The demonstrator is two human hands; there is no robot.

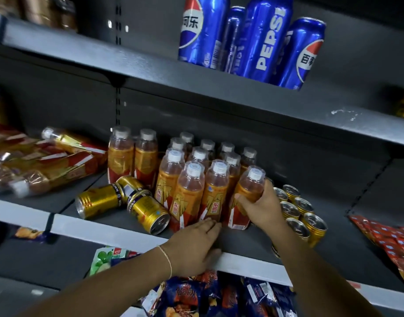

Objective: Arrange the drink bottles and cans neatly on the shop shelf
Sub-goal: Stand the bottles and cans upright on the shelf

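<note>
Drink bottles are standing clustered on the middle shelf; the right hand is gripping the front-right bottle, the left hand is lying flat, fingers straight, touching a neighbouring bottle's base.

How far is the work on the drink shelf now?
Done: most orange bottles stand in rows, with upright gold cans to their right. In hand: the right hand grips the front-right bottle; the left hand touches the base of the neighbouring bottle. Left: three fallen cans and several fallen bottles lie further left.
</note>
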